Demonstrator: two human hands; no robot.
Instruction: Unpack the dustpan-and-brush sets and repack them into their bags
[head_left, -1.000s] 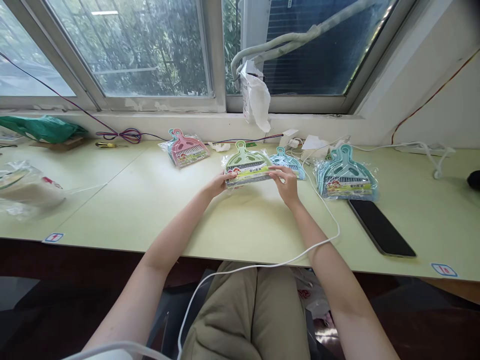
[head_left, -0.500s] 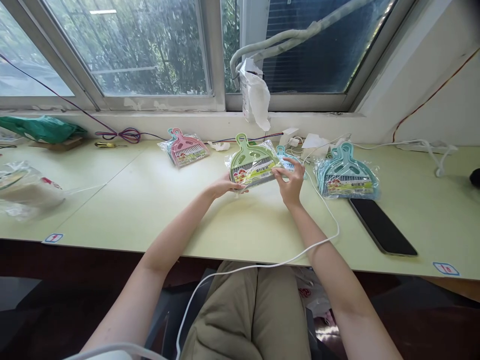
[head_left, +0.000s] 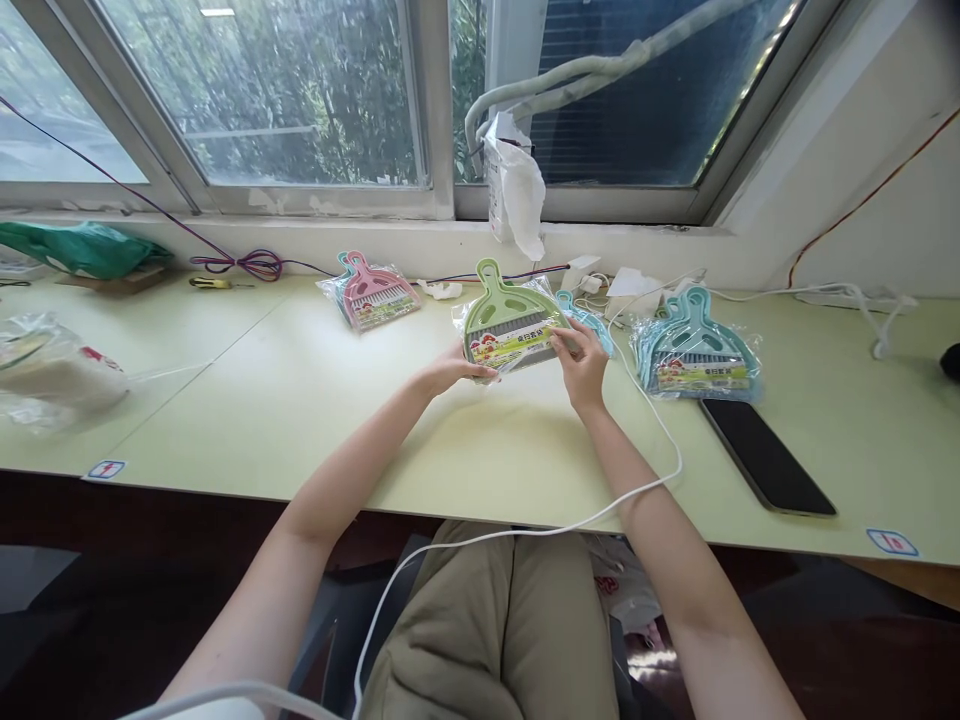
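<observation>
A green dustpan and brush set (head_left: 504,318) in clear plastic wrap is held up above the table, tilted toward me. My left hand (head_left: 459,370) grips its lower left edge, thumb in front. At its right edge, my right hand (head_left: 582,366) pinches the wrap with thumb and fingers. Behind my right hand lies a blue dustpan set (head_left: 592,316), partly hidden. Off to the left rests a wrapped pink dustpan set (head_left: 369,292) with a bluish one under it. A stack of wrapped blue dustpan sets (head_left: 694,345) lies on the right.
A black phone (head_left: 766,455) lies near the right front of the table. A white cable (head_left: 634,490) crosses over my right forearm. A plastic bag (head_left: 56,370) sits at the left, with a yellow screwdriver (head_left: 211,283) behind it. Chargers (head_left: 592,283) stand along the wall.
The green dustpan set has tilted slightly, and its label faces me more squarely. My right fingers have shifted a little on its edge. My view has moved slightly.
</observation>
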